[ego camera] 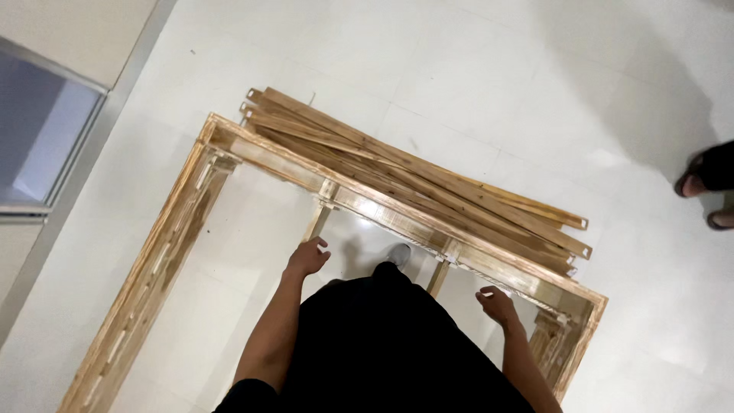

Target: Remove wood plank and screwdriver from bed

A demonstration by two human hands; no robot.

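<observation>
While you stand inside the wooden frame [397, 218] on the floor [474, 84], your left hand [307, 258] and right hand [497, 304] hover loosely curled, holding nothing, just short of its far rail. Loose slats [428, 180] lie stacked beyond that rail.

Floor: large glossy white square tiles [474, 84] with thin grey grout lines run across nearly the whole frame. The surface is reflective; soft patches of overhead light show in the centre and at right of centre. A broad soft shadow darkens the tiles at the upper right.

Upper left of the frame: a pale beige wall panel [73, 30], bordered below by a grey metal frame strip [115, 115] running diagonally down to the lower left. Inside the strip sits a bluish-grey glass pane [34, 130].

Right edge of the frame: two feet in dark open sandals [707, 187] of another person stand on the tiles.
</observation>
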